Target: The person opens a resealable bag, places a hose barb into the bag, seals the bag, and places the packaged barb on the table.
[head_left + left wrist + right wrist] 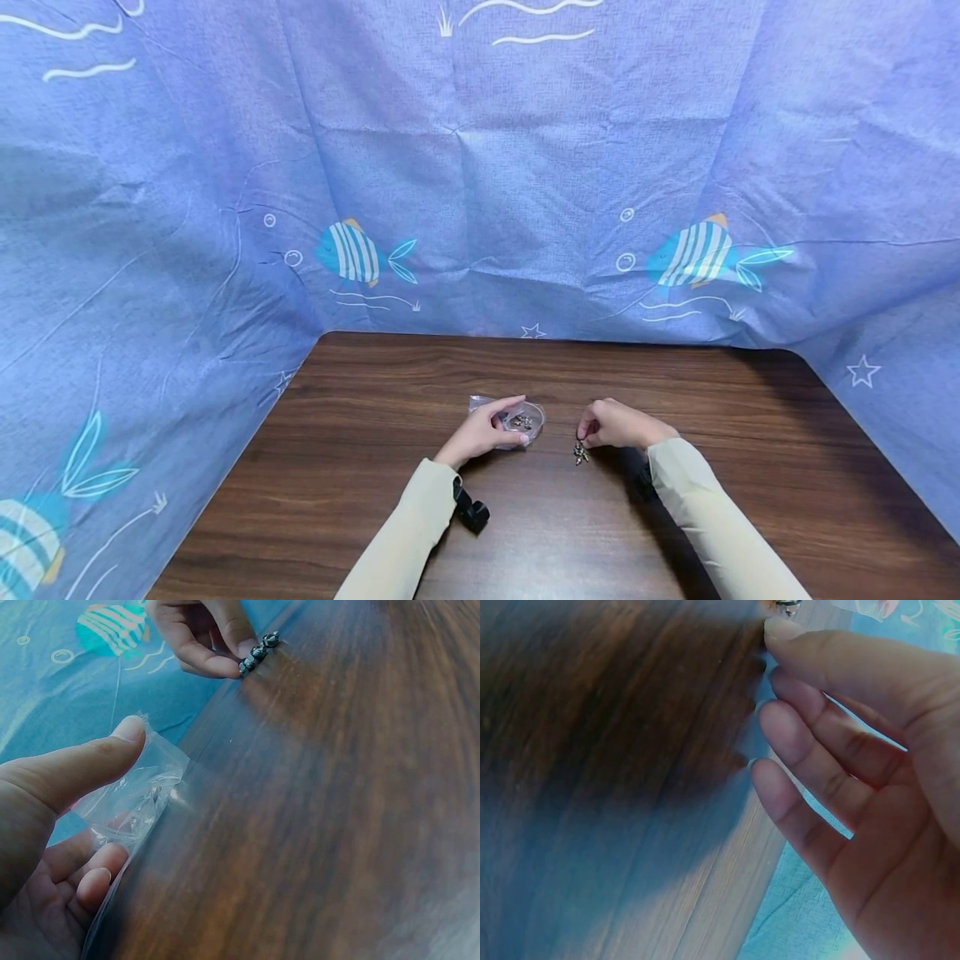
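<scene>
The left hand grasps with its fingers a clear container of small pieces on the tabletop, while the right hand pinches metallic beads to the container's right.

The left hand, which I watched remotely through left wrist view, curled about clear plastic; beyond, the right hand pinched a small, dark, beaded metallic piece. Fish-printed blue cloth bordered the brown wood-grained bench.
</scene>
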Available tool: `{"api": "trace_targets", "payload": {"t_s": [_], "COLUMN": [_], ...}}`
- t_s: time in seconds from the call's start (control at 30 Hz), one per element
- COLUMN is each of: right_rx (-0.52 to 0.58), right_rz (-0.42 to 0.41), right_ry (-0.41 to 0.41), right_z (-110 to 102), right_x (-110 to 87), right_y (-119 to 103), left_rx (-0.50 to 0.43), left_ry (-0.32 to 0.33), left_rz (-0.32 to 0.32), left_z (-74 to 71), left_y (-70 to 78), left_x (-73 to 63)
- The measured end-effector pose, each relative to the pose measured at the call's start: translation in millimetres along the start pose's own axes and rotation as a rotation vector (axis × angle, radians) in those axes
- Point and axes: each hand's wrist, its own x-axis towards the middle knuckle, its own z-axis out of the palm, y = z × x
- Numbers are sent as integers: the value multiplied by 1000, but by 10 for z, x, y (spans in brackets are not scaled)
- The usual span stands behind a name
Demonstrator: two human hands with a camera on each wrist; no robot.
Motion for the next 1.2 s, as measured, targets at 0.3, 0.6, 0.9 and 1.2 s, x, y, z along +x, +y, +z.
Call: {"api": "trace_targets", "payload": {"t_s": [0.3, 0.6, 0.9, 1.2], "right_rx": [-30, -69, -54, -55], "right_rz": [-60, -98, -76, -87], "right_ry": [4, 20, 28, 85], "right_z": [17, 10, -23, -89], "right_x": [27, 30, 63, 143], "right_y": [16, 19, -23, -84], "left_rx": [13, 15, -1, -1], "left_ry": [3, 0, 7, 12], "left_rz": [15, 14, 23, 37], "left_z": [0, -4, -2, 1], "left_y": [-8, -15, -4, 0], "left_x": [-10, -10, -17, -17]}}
